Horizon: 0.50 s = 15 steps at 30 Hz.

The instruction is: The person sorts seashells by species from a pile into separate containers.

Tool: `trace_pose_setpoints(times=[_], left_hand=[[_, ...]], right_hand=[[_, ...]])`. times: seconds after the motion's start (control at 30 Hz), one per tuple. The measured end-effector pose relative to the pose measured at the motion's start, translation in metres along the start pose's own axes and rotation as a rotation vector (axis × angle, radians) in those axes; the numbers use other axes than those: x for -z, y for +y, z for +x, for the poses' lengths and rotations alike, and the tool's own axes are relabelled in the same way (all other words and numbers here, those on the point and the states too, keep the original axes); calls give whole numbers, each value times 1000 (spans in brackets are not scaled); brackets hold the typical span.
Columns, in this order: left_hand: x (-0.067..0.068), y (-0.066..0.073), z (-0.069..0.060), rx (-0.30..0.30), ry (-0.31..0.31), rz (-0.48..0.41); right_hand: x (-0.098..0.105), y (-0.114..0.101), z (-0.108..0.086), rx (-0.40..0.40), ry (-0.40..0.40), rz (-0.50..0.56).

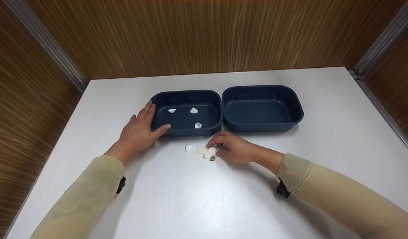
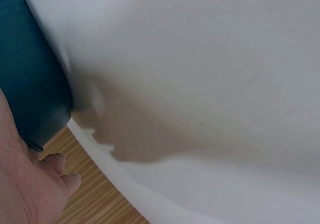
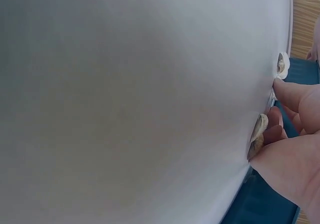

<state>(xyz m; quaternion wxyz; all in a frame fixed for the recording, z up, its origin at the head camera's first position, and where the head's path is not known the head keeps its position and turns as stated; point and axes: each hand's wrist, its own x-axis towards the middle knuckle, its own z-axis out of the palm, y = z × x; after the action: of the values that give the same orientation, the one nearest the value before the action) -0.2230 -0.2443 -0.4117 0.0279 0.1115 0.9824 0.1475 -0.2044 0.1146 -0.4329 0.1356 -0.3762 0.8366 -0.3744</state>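
My left hand [image 1: 136,132] rests against the left end of a dark blue tray [image 1: 187,132], fingers along its side and thumb over the front rim. Inside that tray lie three white seashells, among them a front seashell [image 1: 198,125]. In front of it, several pale seashells [image 1: 200,151] and a brown-marked seashell [image 1: 212,158] sit close together on the white table. Over this group reaches my right hand [image 1: 235,147], its thumb and forefinger bent and apart around a white seashell [image 1: 212,150]. The right wrist view shows the thumb beside a brownish shell [image 3: 256,146].
A second dark blue tray [image 1: 262,127], with nothing seen inside, stands beside the first on the right, their ends nearly touching. Wood-grain panels [image 1: 207,36] rise behind the white table [image 1: 177,199] and at both sides.
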Motion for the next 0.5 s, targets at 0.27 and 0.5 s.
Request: trace_pose_setpoints(times=[0.27, 0.5], left_hand=[[0, 0, 1, 4, -6, -14], [0, 0, 1, 12, -15, -10]], right_hand=[[-1, 3, 1, 11, 5, -8], [-1, 2, 1, 34, 12, -19]])
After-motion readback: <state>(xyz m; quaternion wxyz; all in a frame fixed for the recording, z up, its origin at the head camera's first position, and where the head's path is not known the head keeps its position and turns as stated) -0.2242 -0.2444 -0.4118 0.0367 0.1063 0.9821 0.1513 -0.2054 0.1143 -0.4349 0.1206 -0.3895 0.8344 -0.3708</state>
